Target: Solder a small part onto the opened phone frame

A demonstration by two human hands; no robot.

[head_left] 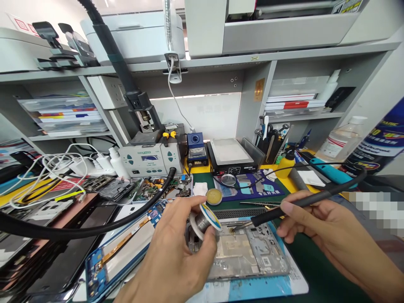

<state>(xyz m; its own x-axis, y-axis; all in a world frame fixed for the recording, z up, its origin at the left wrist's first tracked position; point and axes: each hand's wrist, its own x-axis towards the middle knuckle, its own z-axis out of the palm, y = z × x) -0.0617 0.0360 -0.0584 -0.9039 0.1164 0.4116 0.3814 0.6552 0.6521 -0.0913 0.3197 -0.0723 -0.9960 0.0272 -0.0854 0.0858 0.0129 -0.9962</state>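
Note:
My left hand [176, 248] grips a small spool of solder wire [202, 222] between thumb and fingers, above the left part of a metal phone frame [238, 254]. In my right hand [322, 221] is a black-handled soldering iron [303, 203], held like a pen and pointing left. Its tip is over the upper part of the frame, near a small yellowish spot; whether it touches I cannot tell. Under the frame lies a blue and white mat [296, 280]. Just behind the spool sits a round tin of yellow paste [214, 196].
A black hose [94, 231] arches across the left side, over phone parts and a blue phone housing [123, 252]. At the back stand a rework station [150, 160], a small soldering station [197, 155] and a hot plate [232, 155]. A yellow bottle [285, 164] is at right.

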